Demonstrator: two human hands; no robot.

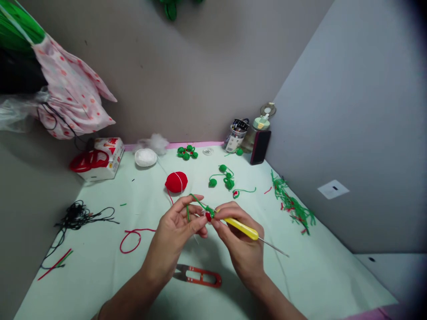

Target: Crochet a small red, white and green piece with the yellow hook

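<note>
Between the fingertips of my left hand [178,224] is a small red and green crochet piece [208,216]. Green yarn [197,201] runs from it up over the left index finger. My right hand [242,240] is closed around the yellow handle of a crochet hook [245,229], whose tip meets the piece; its metal rear end points down to the right. Fingers partly cover the piece. Just below the hands lie orange thread snips [202,275]. Beyond the left hand sits a red yarn ball [176,182] with a white strand across it.
Green crocheted balls [228,181] lie beyond the hands. Yarn scraps [293,204] are heaped at right, dark cord [78,218] at left. White yarn [146,157], a box [108,158], a pen cup [235,138], a bottle [255,133] and a phone [260,147] stand along the back.
</note>
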